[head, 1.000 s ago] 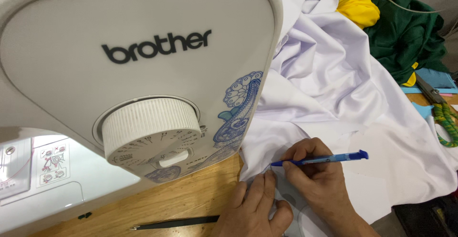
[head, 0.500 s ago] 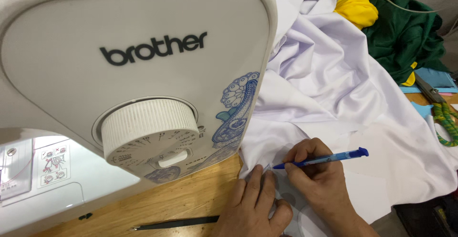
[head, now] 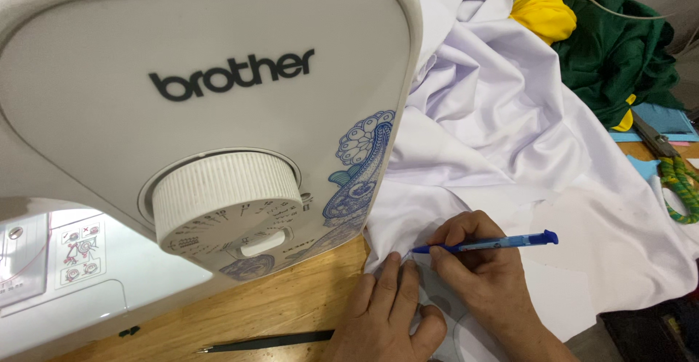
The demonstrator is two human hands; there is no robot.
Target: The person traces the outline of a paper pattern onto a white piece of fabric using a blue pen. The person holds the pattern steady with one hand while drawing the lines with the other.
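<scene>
The white sewing machine (head: 196, 114) fills the left of my view, its ribbed handwheel (head: 227, 200) facing me and a blue paisley print on its lower corner. To its right, white fabric (head: 510, 151) spreads in loose folds across the wooden tabletop (head: 291, 307), from the far edge down to my hands. Beyond it lie dark green cloth (head: 619, 56) and a bunched yellow cloth (head: 542, 12), with a green-handled pair of scissors (head: 673, 169) near the right edge.

My left hand (head: 389, 318) lies flat on the near edge of the white fabric, fingers (head: 386, 282) straight and together, pressing it to the tabletop and gripping nothing. My right hand (head: 484, 267) sits just beside it, its fingers pinched narrowly around a blue pen (head: 488, 244). The pen lies nearly level, cap end pointing right, its tip touching the fabric just past my left fingertips. A thin dark tool (head: 266, 343), perhaps tweezers, lies on the bare wood left of my left hand, apart from it.
</scene>
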